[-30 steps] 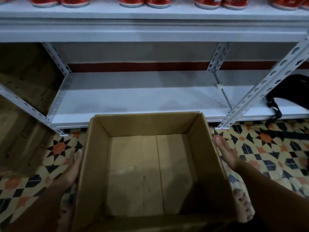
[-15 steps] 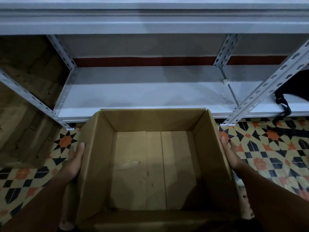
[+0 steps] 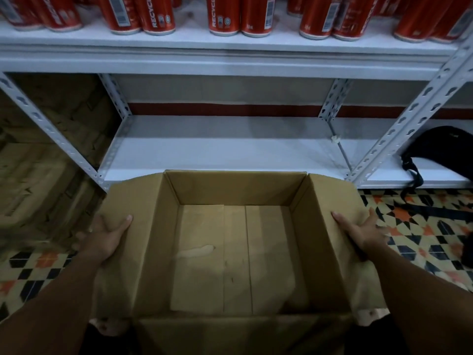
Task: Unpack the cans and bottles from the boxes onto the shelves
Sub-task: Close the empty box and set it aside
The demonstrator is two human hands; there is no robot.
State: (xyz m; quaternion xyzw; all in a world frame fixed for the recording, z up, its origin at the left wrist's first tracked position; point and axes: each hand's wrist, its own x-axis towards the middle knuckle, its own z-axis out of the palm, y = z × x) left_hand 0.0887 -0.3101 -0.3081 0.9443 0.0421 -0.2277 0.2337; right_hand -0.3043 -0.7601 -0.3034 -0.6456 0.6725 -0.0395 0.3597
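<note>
Box point(image 3: 235, 254) sits open in front of the person, low, its far wall just short of the bottom shelf point(image 3: 225, 155); nothing lies on its floor, only the taped seam lines and a pale scuff left of the box's centre. Both side flaps are folded outward. Left hand point(image 3: 102, 239) holds the left flap of the box: thumb lies on top pointing toward the box's interior, the other fingers go down over the flap's outer edge, so it grips the cardboard. Right hand point(image 3: 363, 231) holds the right flap in mirror fashion, thumb on top nearer the box's inside, fingers spread over the outer edge; how far they curl beneath I cannot tell. Both forearms run in from the near corners of the box. Cans point(image 3: 238, 15), red, stand upright in pairs along the top shelf point(image 3: 230, 55), above and beyond the box; only their lower parts show, one reading "RECYCLE". The bottom shelf beyond the box is bare white. Right of the box, a black bag point(image 3: 440, 147) rests on the next bay of the bottom shelf, its strap hanging over the edge to the floor point(image 3: 422, 226). Floor is patterned tile, black, orange and cream, showing on both sides of the box. Left of the box, beyond the rack upright, the surface is dark and blurred.
</note>
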